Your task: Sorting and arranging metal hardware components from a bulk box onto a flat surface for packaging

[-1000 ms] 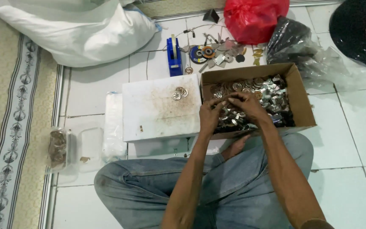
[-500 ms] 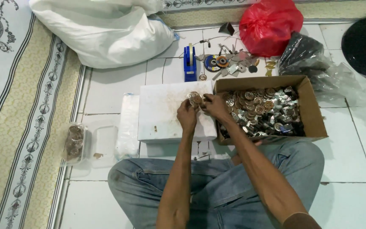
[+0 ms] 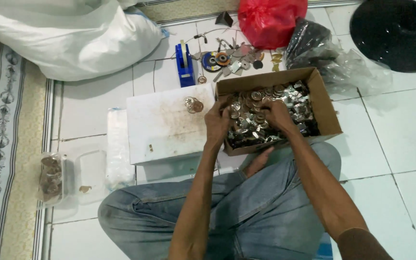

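A brown cardboard box (image 3: 326, 113) full of small shiny metal parts and round discs (image 3: 292, 98) sits on the floor in front of my crossed legs. Both hands are inside its left half. My left hand (image 3: 217, 121) reaches over the box's left wall with its fingers curled into the pile. My right hand (image 3: 276, 115) lies on the parts beside it, fingers bent down among them. What either hand grips is hidden. Left of the box is a white board (image 3: 162, 127) with a few round discs (image 3: 193, 104) near its top right corner.
Behind the box lie a blue tape dispenser (image 3: 184, 65), scattered small tools and discs (image 3: 232, 60), a red plastic bag (image 3: 270, 19), clear crumpled bags (image 3: 347, 72) and a black round base (image 3: 400, 31). A white sack (image 3: 68, 38) is at far left; a clear container (image 3: 51, 178) stands by the rug.
Half a second ago both hands were over the white board beside the discs. They have moved right, back into the box. The view has shifted slightly.
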